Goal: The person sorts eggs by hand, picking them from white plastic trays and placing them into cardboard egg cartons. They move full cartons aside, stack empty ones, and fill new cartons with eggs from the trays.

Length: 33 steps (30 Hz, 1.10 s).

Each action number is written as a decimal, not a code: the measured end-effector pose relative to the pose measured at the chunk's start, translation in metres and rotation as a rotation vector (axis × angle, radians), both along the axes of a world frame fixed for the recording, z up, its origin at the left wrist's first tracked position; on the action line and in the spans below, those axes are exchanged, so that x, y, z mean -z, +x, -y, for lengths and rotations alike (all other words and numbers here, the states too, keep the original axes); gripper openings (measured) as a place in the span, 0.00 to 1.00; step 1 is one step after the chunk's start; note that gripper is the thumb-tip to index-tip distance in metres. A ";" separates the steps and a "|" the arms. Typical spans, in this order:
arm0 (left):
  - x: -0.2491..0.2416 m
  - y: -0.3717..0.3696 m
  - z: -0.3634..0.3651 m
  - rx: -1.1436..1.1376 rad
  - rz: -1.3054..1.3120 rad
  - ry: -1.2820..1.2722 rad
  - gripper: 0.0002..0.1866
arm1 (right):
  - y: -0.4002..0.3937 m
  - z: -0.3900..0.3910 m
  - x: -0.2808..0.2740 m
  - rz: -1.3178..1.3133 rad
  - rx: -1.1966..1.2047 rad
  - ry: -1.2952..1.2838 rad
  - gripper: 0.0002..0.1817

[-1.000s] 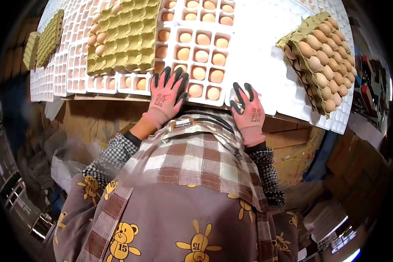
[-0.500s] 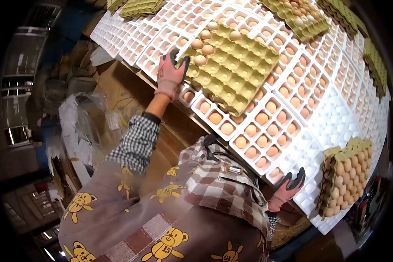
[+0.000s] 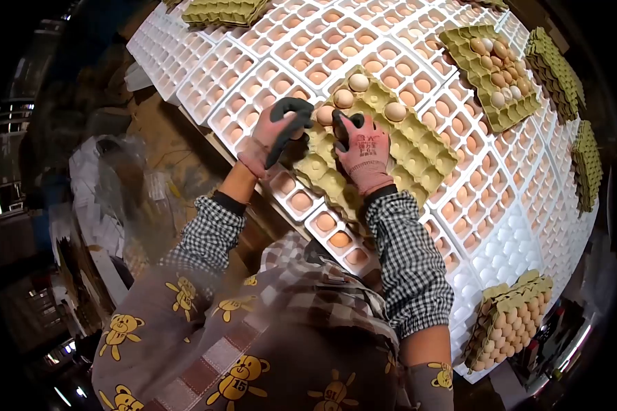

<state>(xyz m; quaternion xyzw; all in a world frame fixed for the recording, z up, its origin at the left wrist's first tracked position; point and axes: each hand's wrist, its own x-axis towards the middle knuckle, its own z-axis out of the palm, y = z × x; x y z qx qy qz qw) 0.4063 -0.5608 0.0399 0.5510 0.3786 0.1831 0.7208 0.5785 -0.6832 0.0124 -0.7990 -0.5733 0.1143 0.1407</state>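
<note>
Fingers of my left hand (image 3: 275, 133) curl over the near-left corner of the carton (image 3: 384, 140), black tips bent down onto its edge; whether they truly pinch it or just press on it I cannot tell. My right hand (image 3: 363, 147) lies on the carton itself, fingertips bunched around an egg (image 3: 325, 114) at its far-left end, though the glove hides how firm that hold is. Two more eggs (image 3: 358, 82) sit in cups just beyond, toward the carton's far corner.

The carton rests tilted across the white trays (image 3: 308, 41), covering several filled cells, with its near end close to the bench edge.

My worry is the weight: I judge that leaning the right palm on the pulp could press it down on the eggs beneath and crack them. A tug from the left hand could also slide the carton off toward me, rolling the loose eggs out of their cups. A tight squeeze on the egg could break it.

Both arms reach forward from the checked sleeves (image 3: 408, 260), the left arm angled right toward the carton corner, the right nearly straight, wrist bent down, palm facing the carton.
</note>
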 end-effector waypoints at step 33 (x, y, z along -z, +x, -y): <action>-0.010 -0.023 0.039 0.077 -0.140 0.629 0.20 | 0.086 -0.023 -0.004 -1.054 0.184 0.510 0.27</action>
